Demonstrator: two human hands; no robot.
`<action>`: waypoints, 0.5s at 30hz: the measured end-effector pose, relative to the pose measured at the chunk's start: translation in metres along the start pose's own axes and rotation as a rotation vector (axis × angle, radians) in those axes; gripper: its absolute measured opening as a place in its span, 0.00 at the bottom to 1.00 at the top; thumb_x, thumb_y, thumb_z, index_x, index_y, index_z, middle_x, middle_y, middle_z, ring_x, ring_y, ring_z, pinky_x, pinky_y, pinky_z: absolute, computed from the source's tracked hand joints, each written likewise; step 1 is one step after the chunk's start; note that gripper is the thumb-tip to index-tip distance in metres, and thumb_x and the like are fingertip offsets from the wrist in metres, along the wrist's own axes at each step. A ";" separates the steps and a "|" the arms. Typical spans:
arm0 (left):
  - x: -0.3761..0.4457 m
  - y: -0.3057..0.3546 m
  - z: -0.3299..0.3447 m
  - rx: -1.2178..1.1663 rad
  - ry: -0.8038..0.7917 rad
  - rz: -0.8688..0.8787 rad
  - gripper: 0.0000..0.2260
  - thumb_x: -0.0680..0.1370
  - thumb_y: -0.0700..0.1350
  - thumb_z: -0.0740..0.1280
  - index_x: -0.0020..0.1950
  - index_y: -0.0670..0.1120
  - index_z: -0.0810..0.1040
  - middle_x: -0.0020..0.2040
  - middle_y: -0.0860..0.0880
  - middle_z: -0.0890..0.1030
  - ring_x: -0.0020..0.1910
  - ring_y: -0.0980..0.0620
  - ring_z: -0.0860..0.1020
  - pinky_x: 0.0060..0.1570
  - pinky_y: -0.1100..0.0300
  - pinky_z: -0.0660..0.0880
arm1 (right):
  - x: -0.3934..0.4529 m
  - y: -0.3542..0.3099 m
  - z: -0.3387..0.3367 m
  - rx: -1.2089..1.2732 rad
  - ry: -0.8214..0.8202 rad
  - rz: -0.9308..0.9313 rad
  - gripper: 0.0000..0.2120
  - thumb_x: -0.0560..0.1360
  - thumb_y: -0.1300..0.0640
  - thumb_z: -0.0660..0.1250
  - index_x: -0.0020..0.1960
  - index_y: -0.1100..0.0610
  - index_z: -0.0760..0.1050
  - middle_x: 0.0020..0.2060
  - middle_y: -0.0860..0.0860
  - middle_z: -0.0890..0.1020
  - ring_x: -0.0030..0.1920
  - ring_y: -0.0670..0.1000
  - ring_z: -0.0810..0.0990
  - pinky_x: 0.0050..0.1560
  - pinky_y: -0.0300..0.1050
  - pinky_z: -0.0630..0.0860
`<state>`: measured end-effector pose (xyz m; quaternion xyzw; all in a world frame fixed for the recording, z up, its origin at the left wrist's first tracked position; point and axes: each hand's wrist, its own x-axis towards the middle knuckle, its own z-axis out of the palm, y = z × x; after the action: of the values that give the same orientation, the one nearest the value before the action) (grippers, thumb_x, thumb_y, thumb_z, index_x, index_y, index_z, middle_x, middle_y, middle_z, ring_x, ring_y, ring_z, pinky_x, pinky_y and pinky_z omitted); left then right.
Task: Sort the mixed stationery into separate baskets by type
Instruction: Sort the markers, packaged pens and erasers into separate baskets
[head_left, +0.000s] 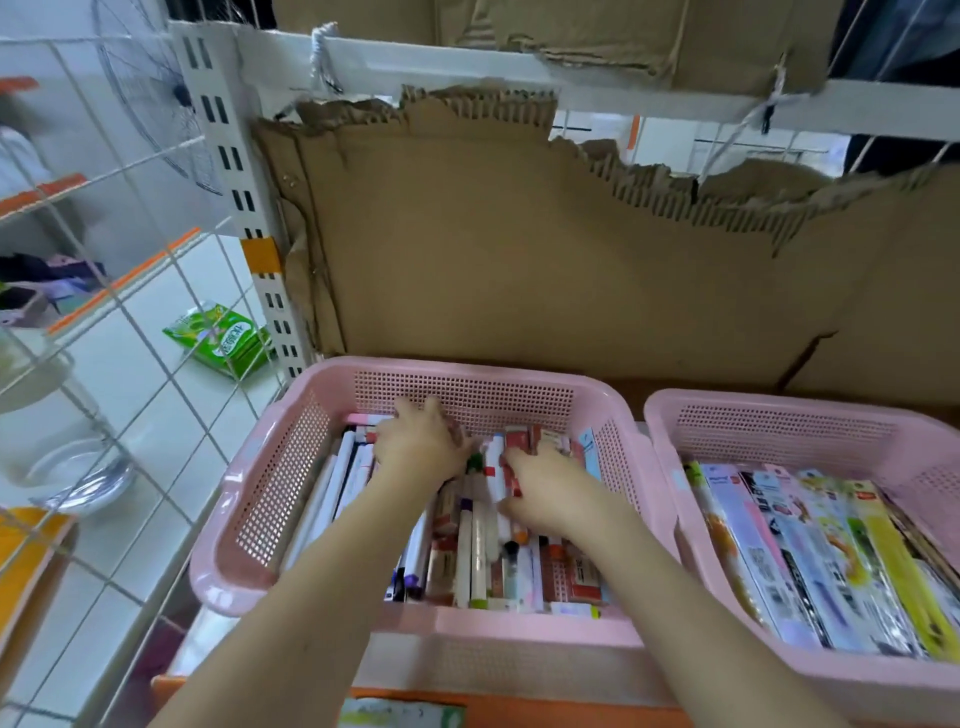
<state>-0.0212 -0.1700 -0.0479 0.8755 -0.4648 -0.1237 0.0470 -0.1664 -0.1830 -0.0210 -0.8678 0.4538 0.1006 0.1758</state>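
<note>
reaching into the left pink basket (270, 499), right hand (545, 488) pinches a red-white box (511, 470); left hand (421, 441), fingers spread, rests beside it on the mixed stationery (483, 551).

Two pink plastic baskets with perforated walls stand side by side on a shelf, their rims almost touching. The left basket (270, 493) holds mixed stationery: long flat white packs (332, 493) stand on edge along its left wall, and white glue sticks (475, 551) and small red and white boxes (576, 571) lie packed together across the middle and right. A light blue pack (589, 452) stands upright near the right wall. The right basket (779, 415) holds one kind of thing: long flat packs (810, 551) in clear wrappers with printed labels, laid in a tight row, all slanting the same way.
</note>
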 end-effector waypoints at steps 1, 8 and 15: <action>0.001 0.001 0.000 -0.020 -0.010 -0.017 0.32 0.74 0.66 0.60 0.66 0.44 0.62 0.63 0.40 0.64 0.59 0.37 0.71 0.49 0.49 0.73 | -0.002 0.002 0.002 0.001 0.022 -0.006 0.24 0.75 0.53 0.63 0.70 0.54 0.64 0.63 0.58 0.70 0.59 0.58 0.73 0.60 0.53 0.73; 0.000 0.008 -0.006 -0.108 -0.133 -0.058 0.29 0.75 0.58 0.64 0.67 0.42 0.61 0.66 0.38 0.60 0.61 0.36 0.69 0.56 0.48 0.71 | -0.007 0.009 0.009 0.089 0.135 -0.031 0.21 0.75 0.56 0.63 0.67 0.53 0.65 0.60 0.55 0.71 0.56 0.55 0.75 0.56 0.49 0.75; -0.001 0.004 -0.001 0.006 -0.215 0.007 0.24 0.78 0.55 0.62 0.68 0.44 0.62 0.67 0.38 0.61 0.65 0.35 0.66 0.60 0.48 0.68 | -0.003 0.004 0.004 0.125 0.235 0.035 0.21 0.76 0.47 0.63 0.66 0.53 0.65 0.58 0.53 0.75 0.56 0.55 0.76 0.53 0.48 0.74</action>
<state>-0.0247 -0.1708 -0.0465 0.8557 -0.4705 -0.2154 -0.0056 -0.1714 -0.1812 -0.0250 -0.8529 0.4916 -0.0271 0.1735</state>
